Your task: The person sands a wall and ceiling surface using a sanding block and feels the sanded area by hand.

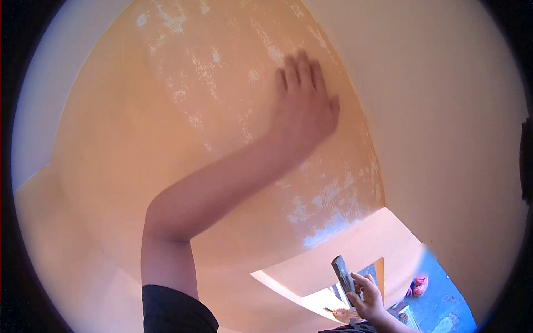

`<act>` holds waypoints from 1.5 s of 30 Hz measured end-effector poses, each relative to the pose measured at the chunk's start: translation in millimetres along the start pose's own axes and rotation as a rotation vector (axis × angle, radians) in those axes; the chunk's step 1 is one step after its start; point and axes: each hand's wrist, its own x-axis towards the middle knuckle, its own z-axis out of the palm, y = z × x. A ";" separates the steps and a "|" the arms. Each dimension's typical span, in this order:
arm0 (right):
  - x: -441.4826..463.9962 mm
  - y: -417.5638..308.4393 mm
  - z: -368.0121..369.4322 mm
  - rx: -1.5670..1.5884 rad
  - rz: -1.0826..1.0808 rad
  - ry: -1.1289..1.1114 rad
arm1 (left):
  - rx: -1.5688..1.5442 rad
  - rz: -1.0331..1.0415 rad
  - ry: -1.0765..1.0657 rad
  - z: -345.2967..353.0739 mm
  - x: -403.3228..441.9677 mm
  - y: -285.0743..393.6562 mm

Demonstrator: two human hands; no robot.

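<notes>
1. Fingers of the right hand (pixel 370 302) are closed around a dark, narrow, elongated tool (pixel 343 277), holding it low and apart from the wall; its material is staying unclear.
2. The bare left hand (pixel 304 114) is lying flat against an orange-peach painted wall (pixel 119 139), fingers slightly spread, with nothing showing in its grip.
3. Rough white patches (pixel 327 202) are breaking the orange colour around that hand, so the surface is looking unfinished there.
4. Leftward, the wall is appearing smooth and even; whether finished or untouched, I cannot tell.
5. Farther out, a blue floor (pixel 438 302) is showing.
</notes>
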 end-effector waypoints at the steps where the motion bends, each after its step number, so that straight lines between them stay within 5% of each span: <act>1: -0.4 3.1 1.3 0.002 0.007 -0.003 | -0.049 0.033 -0.061 -1.1 -13.6 10.3; 9: -9.6 22.7 10.6 -0.002 -0.067 0.007 | -0.310 0.336 -0.375 -13.1 -101.0 69.7; 17: -18.5 16.7 -3.4 0.113 0.082 -0.030 | -0.194 0.906 -0.712 -17.1 -158.1 79.2; 24: -16.0 28.3 -8.4 0.297 0.091 -0.001 | -0.083 0.812 -0.859 -49.3 -180.9 57.0; 29: -13.9 33.2 -2.0 0.233 0.002 -0.068 | -0.120 0.307 -0.628 -56.0 -150.4 13.3; 35: -12.4 36.6 10.0 0.222 0.016 -0.073 | -0.008 -0.023 -0.312 -64.4 -102.8 -60.5; 39: -12.7 12.3 12.8 0.337 0.261 -0.166 | -0.111 -0.070 -0.219 -72.6 -103.8 -95.9; 41: -4.7 9.8 24.2 0.407 0.240 -0.089 | -0.330 0.192 -0.335 -71.0 -129.3 -94.3; 45: 43.3 -30.2 39.5 -0.015 -0.231 0.014 | -0.339 0.281 -0.460 -97.9 -129.1 -101.5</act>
